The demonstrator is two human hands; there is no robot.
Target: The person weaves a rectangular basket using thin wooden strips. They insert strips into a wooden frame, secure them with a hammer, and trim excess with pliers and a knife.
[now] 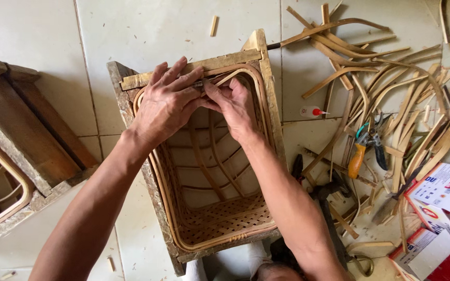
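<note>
A woven rattan basket (pixel 220 221) sits inside a rough wooden mould frame (pixel 123 88) on the tiled floor. My left hand (pixel 165 101) lies flat over the far rim of the frame, fingers spread toward the top edge. My right hand (pixel 235 106) is beside it, fingertips pinching a thin rattan strip (pixel 220 79) at the basket's far rim. The two hands touch each other. Curved cane ribs (pixel 201 161) run along the inside of the basket.
A heap of bent rattan strips (pixel 386 78) lies at the right with orange-handled pliers (pixel 358 158), a small glue bottle (pixel 311 111) and a hammer (pixel 326 195). Paper packets (pixel 444 192) are at the lower right. Another wooden frame (pixel 22 130) stands at the left.
</note>
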